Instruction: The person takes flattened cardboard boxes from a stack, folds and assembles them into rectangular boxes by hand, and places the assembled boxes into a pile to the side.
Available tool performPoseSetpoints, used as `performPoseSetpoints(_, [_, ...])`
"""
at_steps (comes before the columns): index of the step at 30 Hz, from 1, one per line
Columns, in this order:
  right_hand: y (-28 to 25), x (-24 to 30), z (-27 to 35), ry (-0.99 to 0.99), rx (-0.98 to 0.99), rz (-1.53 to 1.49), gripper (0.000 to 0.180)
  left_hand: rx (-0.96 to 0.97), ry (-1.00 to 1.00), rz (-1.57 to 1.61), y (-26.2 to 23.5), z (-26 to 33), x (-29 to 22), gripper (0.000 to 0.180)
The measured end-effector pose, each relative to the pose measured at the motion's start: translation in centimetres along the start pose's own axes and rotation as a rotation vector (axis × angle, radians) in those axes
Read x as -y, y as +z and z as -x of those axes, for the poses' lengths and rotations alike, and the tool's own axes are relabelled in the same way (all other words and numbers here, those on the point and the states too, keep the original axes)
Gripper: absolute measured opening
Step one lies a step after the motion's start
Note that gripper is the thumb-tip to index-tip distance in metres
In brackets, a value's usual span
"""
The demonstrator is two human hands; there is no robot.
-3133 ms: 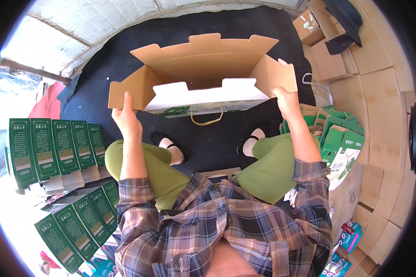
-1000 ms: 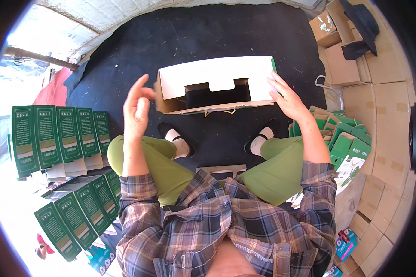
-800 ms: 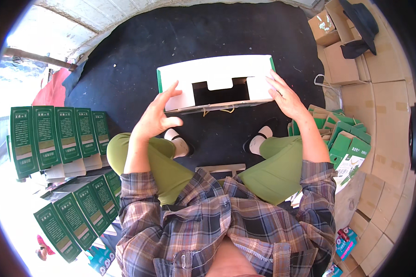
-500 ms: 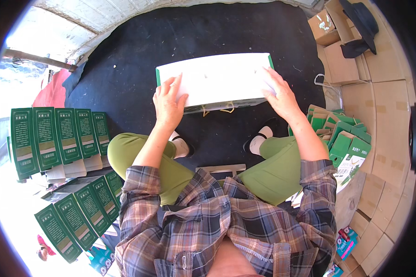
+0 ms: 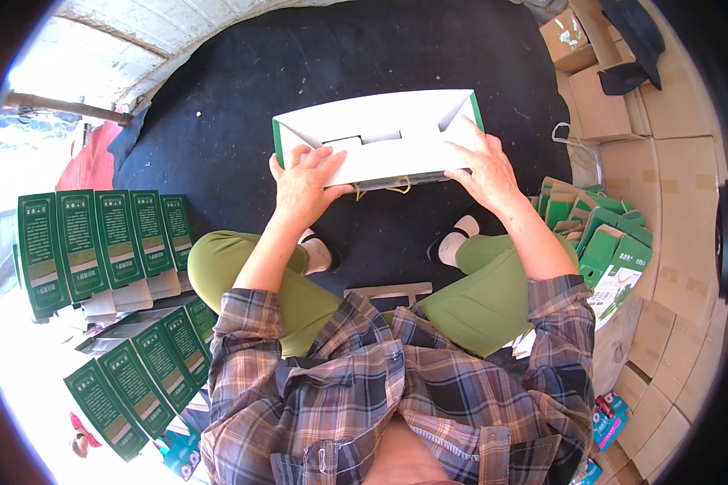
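Note:
Between my hands, over the dark floor covering, is a carton (image 5: 380,163) with a white inside and green outer sides. Its top is partly open, showing the interior and white flaps with cut-out slots. A yellow cord handle (image 5: 397,186) hangs at its near side. My left hand (image 5: 306,178) grips the near left part, fingers bent over the white near flap and thumb along its edge. At the near right corner, my right hand (image 5: 487,168) holds the carton, fingers over the white edge. The carton's underside is hidden.
Rows of green cartons (image 5: 81,242) stand at the left. Flattened green cartons (image 5: 594,234) lie piled at the right, beside stacked brown boxes (image 5: 679,226). A black hat (image 5: 635,48) rests on the boxes at the far right. Blue packs (image 5: 608,424) lie at lower right.
The carton's white top flap has folded inward, so the slotted interior now shows. My left fingers have bent over the near flap, and my right hand has shifted slightly left.

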State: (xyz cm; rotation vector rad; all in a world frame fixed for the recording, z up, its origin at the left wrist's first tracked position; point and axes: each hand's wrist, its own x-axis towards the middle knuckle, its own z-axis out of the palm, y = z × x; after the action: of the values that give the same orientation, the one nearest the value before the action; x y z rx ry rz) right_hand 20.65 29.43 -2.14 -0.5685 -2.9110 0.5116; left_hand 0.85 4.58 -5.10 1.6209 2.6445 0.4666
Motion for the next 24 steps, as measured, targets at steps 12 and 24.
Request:
performPoseSetpoints(12, [-0.5, 0.7, 0.0, 0.080, 0.124, 0.021, 0.046, 0.013, -0.006, -0.018, -0.1, 0.1, -0.3, 0.052])
performPoseSetpoints(24, [0.2, -7.1, -0.2, 0.862, 0.217, -0.899, 0.053, -0.310, -1.059, 1.098, 1.8, 0.3, 7.4, 0.047])
